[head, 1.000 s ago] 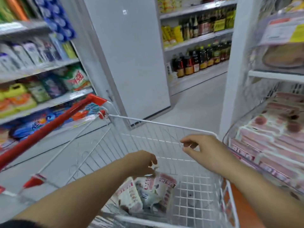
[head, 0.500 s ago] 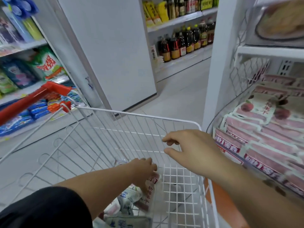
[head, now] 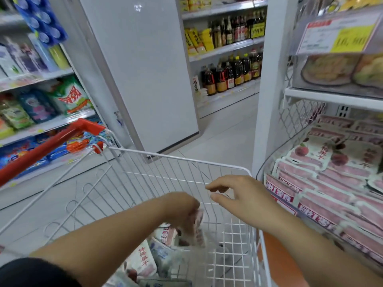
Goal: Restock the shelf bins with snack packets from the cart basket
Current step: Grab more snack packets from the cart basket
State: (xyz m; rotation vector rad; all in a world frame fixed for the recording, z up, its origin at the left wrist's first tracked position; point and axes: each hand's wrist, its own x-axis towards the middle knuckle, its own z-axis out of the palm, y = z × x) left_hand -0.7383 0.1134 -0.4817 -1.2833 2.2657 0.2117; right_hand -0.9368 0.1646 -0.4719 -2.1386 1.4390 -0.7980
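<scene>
Snack packet (head: pixel 198 223) sat low in cart basket (head: pixel 186 159), 6 o'clock, gripped by left hand (head: pixel 180 208). Right hand (head: pixel 244 197) hovered empty, fingers loosely curled. Pick step, I'd say. Next: lift clear of the wire, swing to shelf bin (head: pixel 298 119) at 3 o'clock.

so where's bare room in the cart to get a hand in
In the cart basket, bare wire floor along the right wall and far end. Crowded: near-left corner, heaped with snack packets; the left hand grips one. The shelf bin is packed.
</scene>
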